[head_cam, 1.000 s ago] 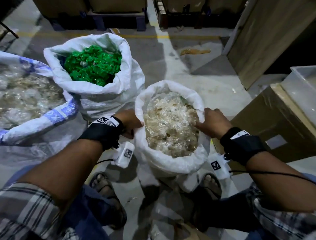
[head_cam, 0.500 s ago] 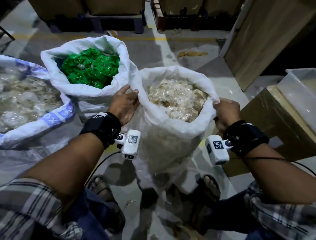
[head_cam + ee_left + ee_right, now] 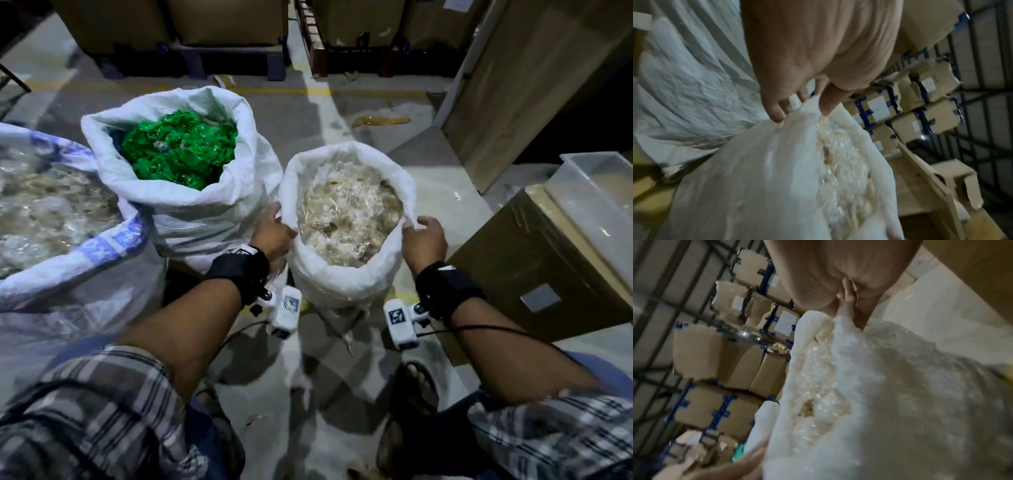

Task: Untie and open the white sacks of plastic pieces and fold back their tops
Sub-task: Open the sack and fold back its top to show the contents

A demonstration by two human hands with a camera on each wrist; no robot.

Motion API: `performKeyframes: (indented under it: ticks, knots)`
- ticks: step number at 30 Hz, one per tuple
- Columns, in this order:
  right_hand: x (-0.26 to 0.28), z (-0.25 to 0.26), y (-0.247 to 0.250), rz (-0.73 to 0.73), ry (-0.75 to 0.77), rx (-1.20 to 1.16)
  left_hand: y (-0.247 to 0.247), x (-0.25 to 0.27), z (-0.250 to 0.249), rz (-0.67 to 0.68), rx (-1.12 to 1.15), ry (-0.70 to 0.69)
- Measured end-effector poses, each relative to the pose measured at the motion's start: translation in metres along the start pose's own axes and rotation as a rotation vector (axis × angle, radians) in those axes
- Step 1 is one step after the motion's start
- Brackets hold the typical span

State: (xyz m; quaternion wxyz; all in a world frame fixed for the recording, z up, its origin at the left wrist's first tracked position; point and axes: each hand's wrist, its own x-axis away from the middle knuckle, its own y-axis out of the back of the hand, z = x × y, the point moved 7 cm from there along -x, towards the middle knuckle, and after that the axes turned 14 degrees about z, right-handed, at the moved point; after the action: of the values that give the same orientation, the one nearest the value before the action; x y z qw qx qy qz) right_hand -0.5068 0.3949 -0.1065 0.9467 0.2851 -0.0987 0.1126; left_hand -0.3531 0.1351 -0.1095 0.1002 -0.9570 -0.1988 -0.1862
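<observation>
Both hands are on the same white sack [image 3: 346,284], the one full of clear and yellowish plastic pieces [image 3: 349,219], standing on the concrete floor [image 3: 335,113] right in front of the person's sandalled feet. Left hand [image 3: 274,233] pinches the rolled rim on the left side, and the left wrist view shows the fingers [image 3: 777,112] and thumb nipping the cloth. Right hand [image 3: 423,240] is curled round a bunched bit of rim on the right side. The top is already open and folded back into a thick cuff.

Just beside it on the left, touching, is a second white sack [image 3: 191,212], open too, packed with green plastic pieces [image 3: 178,147]. Further left at the frame edge sits a bigger sack with a blue printed band [image 3: 102,243]; the print is too blurred to read.

To the right is a taped cardboard box [image 3: 534,274] with a blank-looking sticker, and a pale tray [image 3: 603,192] on top. The wrist views show stacked cartons [image 3: 719,352] with white labels and blue strapping, text unreadable. Each wristband camera carries a square black-and-white marker.
</observation>
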Motion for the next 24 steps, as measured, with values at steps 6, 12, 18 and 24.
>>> performKeyframes:
  ticks: [6,12,18,24]
  knots:
    - [0.005,0.006,-0.040,0.330,-0.135,-0.030,-0.007,-0.010,0.025,-0.046,-0.057,0.241]
    - [-0.014,0.040,-0.027,0.155,-0.016,-0.240,0.002,-0.033,0.004,-0.152,0.093,0.078]
    - [-0.048,0.068,-0.018,0.185,-0.029,-0.577,-0.007,-0.053,-0.044,-0.080,0.409,-0.092]
    - [-0.078,0.088,-0.017,0.137,0.039,-0.796,-0.005,-0.086,-0.072,-0.037,0.533,-0.150]
